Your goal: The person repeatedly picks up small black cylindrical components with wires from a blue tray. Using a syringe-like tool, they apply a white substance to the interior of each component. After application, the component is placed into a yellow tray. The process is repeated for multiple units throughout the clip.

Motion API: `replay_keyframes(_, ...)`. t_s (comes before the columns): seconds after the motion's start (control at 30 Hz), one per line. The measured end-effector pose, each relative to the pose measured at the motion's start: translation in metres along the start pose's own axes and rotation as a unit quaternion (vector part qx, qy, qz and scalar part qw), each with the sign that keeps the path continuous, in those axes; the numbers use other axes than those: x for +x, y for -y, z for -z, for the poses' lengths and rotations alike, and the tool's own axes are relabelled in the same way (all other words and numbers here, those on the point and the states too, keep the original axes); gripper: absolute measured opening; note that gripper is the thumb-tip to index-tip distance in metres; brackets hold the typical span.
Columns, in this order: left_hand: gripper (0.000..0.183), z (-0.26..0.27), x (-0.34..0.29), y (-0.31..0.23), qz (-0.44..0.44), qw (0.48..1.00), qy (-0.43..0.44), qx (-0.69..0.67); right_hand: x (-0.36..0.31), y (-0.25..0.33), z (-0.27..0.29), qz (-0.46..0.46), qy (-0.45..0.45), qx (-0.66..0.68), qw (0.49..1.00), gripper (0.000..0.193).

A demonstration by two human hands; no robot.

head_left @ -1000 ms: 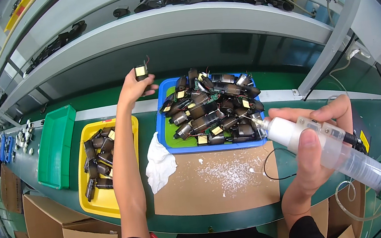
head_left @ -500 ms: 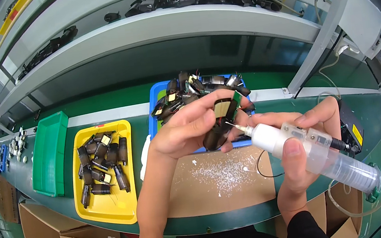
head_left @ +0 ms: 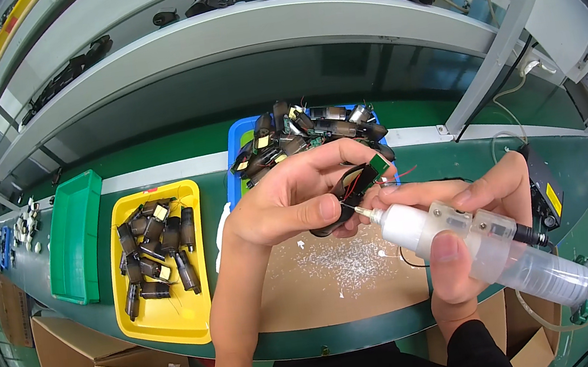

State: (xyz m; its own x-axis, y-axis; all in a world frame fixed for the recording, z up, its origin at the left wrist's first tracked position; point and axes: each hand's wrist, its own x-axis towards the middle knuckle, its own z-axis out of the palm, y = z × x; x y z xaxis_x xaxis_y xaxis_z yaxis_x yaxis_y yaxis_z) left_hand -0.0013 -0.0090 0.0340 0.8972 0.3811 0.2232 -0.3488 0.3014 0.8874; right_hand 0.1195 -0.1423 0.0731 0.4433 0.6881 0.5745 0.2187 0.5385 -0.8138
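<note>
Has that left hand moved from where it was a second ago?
Yes. The left hand has come back from the far side of the blue tray toward the person, now holding a black part at the dispenser.

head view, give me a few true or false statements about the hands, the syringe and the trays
1. The left hand holds a small black part. True.
2. The right hand holds a screwdriver. False: it holds a clear syringe, its tip at the part.
3. The yellow tray is empty. False: dark parts lie in it.
4. The blue tray is heaped with dark parts. True.
5. The green tray lies to the right of the blue tray. False: it is at the far left, beside the yellow tray.
</note>
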Motion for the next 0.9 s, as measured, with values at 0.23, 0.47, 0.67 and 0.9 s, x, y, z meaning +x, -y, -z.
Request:
replay_keyframes(0.23, 0.073, -0.001, 0.001, -0.005, -0.013, 0.999, 0.03, 0.002, -0.001, -0.004, 0.006, 0.034, 0.021, -0.063, 0.997, 0.057)
replay_keyframes(0.47, 0.076, 0.001, 0.0, -0.002, -0.02, 0.999, 0.037, -0.002, -0.004, -0.005, 0.009, 0.032, 0.029, -0.039, 0.998, 0.056)
replay_keyframes(0.67, 0.077, 0.001, -0.001, -0.004, -0.017, 0.999, 0.034, -0.001, -0.003, -0.004, 0.014, 0.032, 0.062, -0.054, 0.996, 0.054)
replay_keyframes(0.9, 0.078, 0.005, -0.002, -0.001, -0.032, 0.999, 0.032, 0.005, 0.001, 0.002, 0.019, 0.037, 0.135, -0.079, 0.987, 0.047)
